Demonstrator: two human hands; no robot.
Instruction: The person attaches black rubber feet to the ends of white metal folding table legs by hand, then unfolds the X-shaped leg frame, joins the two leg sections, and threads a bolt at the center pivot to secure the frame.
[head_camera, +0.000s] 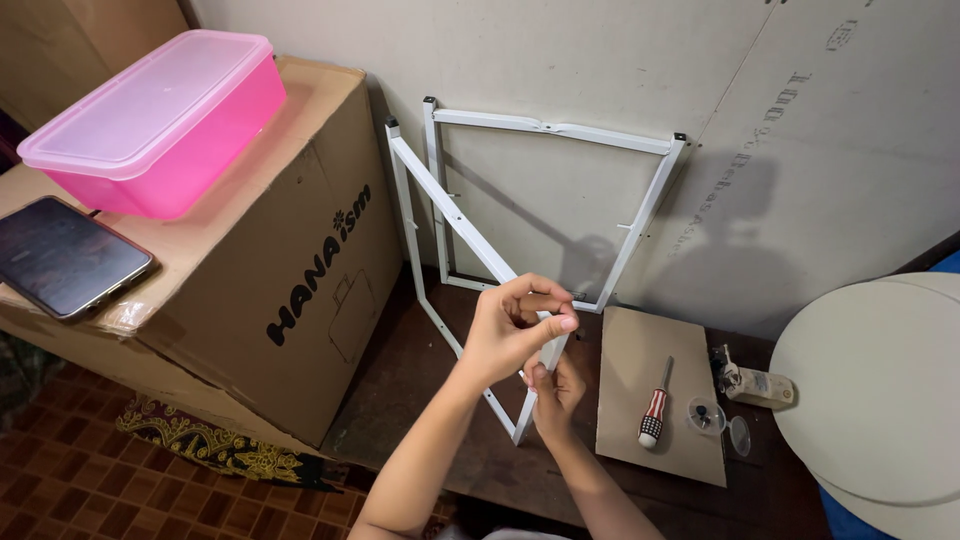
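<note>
While I look down from the head camera, I see my left hand (515, 325) pinching with thumb and fingers at a spot on the near bar of the white metal frame (455, 215). It is closed on that bar or on a small part there; I cannot tell which. My right hand (553, 392) is just below, closed around the same bar and steadying it.

The frame stands on the dark floor (420, 370), with a second white frame (560, 130) behind it leaning on the wall. The two seem to meet near my hands, so I judge the joining is in progress, not finished.

On a cardboard sheet (650, 340) to the right lie a screwdriver (655, 405) with a striped handle and a small clear cup (706, 416) of fasteners, both untouched. The round white tabletop (880, 390) leans well apart at the right edge and is not mounted, so I think much work is left.
</note>
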